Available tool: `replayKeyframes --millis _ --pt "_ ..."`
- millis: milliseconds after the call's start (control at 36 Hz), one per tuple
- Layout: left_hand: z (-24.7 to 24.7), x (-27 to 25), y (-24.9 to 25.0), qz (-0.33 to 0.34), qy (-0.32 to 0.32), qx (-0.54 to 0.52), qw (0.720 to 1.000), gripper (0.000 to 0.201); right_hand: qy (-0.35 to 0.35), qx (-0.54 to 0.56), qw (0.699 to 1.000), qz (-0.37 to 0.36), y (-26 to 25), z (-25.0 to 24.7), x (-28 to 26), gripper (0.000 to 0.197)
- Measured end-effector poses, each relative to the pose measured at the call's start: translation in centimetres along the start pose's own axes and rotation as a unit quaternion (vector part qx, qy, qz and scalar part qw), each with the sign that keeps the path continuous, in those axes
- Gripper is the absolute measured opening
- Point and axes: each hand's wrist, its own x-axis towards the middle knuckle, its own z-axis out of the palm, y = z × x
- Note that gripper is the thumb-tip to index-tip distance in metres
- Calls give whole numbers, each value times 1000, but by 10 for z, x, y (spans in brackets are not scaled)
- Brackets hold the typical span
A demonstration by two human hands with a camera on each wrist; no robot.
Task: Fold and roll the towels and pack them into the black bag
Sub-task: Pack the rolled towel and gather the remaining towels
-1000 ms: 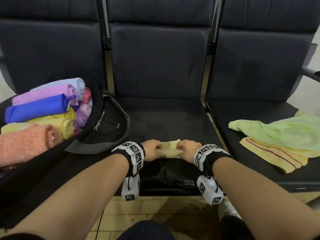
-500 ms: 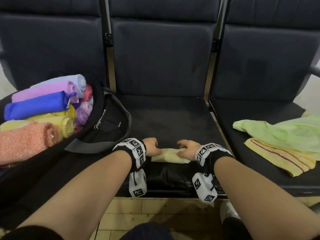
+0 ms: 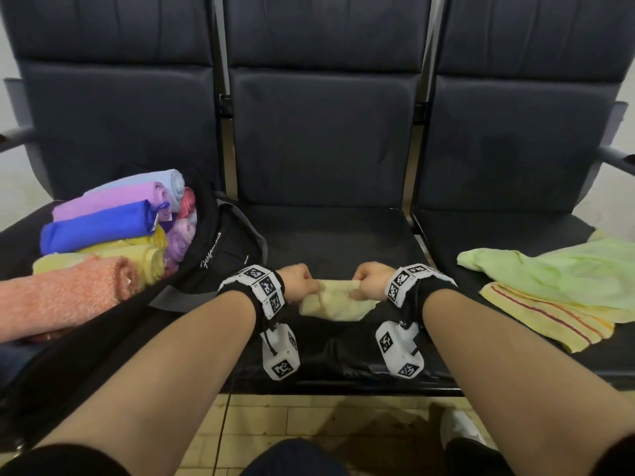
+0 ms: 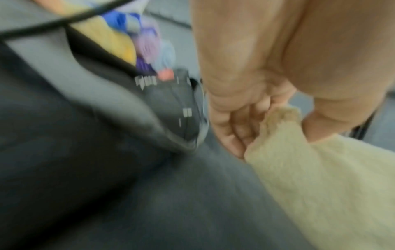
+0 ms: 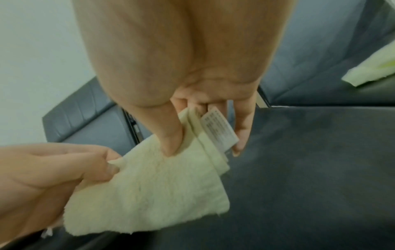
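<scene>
Left hand (image 3: 300,282) and right hand (image 3: 372,281) each pinch an upper corner of the folded cream towel (image 3: 335,302), lifted over the middle seat (image 3: 343,235). Risk: layers (label side especially) may slip apart, spoiling the roll.

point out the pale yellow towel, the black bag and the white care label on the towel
pale yellow towel (image 3: 338,305), head view, on its hanging middle
black bag (image 3: 226,255), head view, on the front panel by the lettering
care label (image 5: 220,131), right wrist view, on its printed face
</scene>
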Motion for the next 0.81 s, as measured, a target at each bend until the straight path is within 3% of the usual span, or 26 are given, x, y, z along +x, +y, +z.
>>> replayKeyframes --millis 167,306,444,556,667,750,806 --pt "-55 -41 -7 26 157 -61 985 17 83 46 992 -89 -50 -33 -33 15" --pt "-99 -85 -27 37 261 -103 959 22 101 80 981 -148 -102 -53 -56 13" --pt "-139 -125 -80 42 288 -141 946 12 97 79 972 -201 -166 -53 -68 31" --pt "-164 -142 -130 38 340 -167 925 6 95 101 961 -241 -217 -37 -58 30" --pt "-186 -145 -183 15 400 -181 898 14 113 159 942 -272 -269 -12 -36 21" --pt "-195 -137 -222 -14 417 -197 887 16 121 220 930 -268 -302 9 -14 14" --pt "-195 -128 -247 -46 419 -203 884 15 111 249 928 -254 -320 24 4 20"
